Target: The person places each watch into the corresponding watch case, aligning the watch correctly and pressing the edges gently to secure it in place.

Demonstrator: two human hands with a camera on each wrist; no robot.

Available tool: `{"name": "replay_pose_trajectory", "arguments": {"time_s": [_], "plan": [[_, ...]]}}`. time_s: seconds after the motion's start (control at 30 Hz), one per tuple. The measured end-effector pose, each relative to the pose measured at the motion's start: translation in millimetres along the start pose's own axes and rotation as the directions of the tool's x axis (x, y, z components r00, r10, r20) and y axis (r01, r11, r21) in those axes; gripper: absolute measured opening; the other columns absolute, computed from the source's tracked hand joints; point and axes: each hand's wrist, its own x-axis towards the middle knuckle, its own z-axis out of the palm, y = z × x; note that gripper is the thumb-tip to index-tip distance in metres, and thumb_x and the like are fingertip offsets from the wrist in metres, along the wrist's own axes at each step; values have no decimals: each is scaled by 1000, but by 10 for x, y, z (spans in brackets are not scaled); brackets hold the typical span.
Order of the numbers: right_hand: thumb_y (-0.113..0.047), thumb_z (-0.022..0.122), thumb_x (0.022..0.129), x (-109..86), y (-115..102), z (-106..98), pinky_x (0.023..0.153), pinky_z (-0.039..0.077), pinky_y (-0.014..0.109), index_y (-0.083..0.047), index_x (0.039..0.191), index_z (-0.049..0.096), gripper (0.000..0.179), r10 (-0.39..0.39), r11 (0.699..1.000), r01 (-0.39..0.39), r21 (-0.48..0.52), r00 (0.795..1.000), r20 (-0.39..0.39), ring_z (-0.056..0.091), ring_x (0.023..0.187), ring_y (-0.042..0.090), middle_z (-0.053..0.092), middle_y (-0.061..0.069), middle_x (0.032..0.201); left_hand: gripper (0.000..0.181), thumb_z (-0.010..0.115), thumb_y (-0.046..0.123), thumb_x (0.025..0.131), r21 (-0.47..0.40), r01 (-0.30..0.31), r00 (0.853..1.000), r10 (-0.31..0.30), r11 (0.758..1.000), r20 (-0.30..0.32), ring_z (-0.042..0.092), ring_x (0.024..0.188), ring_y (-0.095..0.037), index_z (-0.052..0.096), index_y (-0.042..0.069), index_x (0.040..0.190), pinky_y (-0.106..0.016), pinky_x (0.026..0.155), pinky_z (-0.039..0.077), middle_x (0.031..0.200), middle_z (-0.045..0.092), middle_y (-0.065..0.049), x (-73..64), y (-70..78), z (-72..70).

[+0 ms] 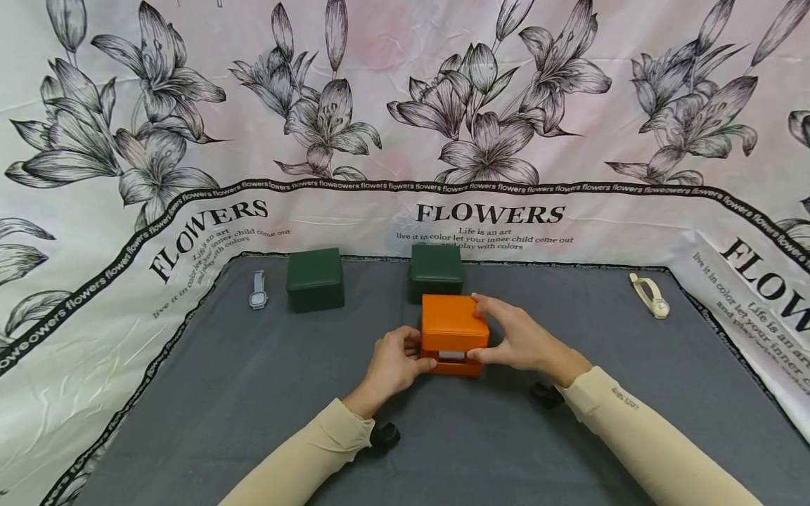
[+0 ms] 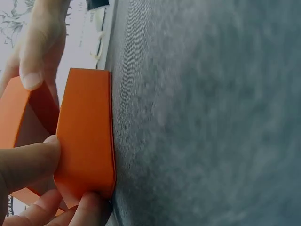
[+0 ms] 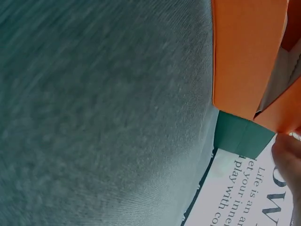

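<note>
While the orange box's base [image 2: 87, 127] is gripped by the left hand [image 1: 394, 362], its lid [image 1: 451, 321], pinched by the right hand [image 1: 522, 339], is seemingly only half raised.

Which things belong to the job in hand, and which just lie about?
In the job:
orange cuboid box, partly open
left hand, gripping its base
right hand, gripping its lid

Apparently just lying about:
left dark green cuboid box
middle dark green cuboid box
pale grey wristwatch
cream wristwatch

Cream sleeves [image 1: 652, 437], cuffed; dark lettering [image 1: 625, 398] (illegible) on right one; black wrist pieces [image 1: 384, 436].
</note>
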Motion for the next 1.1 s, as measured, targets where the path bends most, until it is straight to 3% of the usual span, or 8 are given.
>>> {"name": "replay_pose_trajectory", "arguments": {"time_s": [0.13, 0.27, 0.83, 1.1], "plan": [[-35, 80, 77, -30, -12, -4, 95, 45, 51, -9, 114, 58, 50, -131, 989, 127, -76, 990, -55, 51, 123, 31, 49, 15, 140, 40, 84, 11, 74, 7, -12, 1000, 12, 1000, -12, 68, 90, -19, 64, 2, 107, -32, 76, 56, 103, 69, -10, 25, -9, -12], [-33, 80, 78, -62, -26, 8, 92, 48, 47, -10, 113, 60, 47, -195, 975, 184, -127, 977, -82, 52, 122, 31, 51, 16, 138, 40, 84, 11, 73, 10, -7, 1000, 8, 1000, -13, 68, 89, -19, 63, 2, 106, -32, 76, 56, 102, 69, -10, 28, -6, -14], [-33, 79, 79, -80, -64, 25, 90, 50, 44, -9, 116, 59, 48, -180, 977, 168, -132, 980, -84, 55, 119, 29, 50, 15, 138, 41, 84, 15, 74, 67, 13, 1000, -14, 998, 9, 66, 90, -18, 63, 3, 108, -34, 78, 55, 103, 68, -8, 40, -21, -27], [-32, 79, 79, -77, -70, 22, 89, 50, 46, -9, 113, 59, 45, -211, 969, 196, -147, 973, -91, 56, 117, 31, 52, 16, 136, 43, 85, 17, 73, 84, 5, 1000, -5, 996, 4, 66, 88, -19, 62, 2, 107, -35, 77, 55, 102, 67, -9, 30, -12, -31]]}}
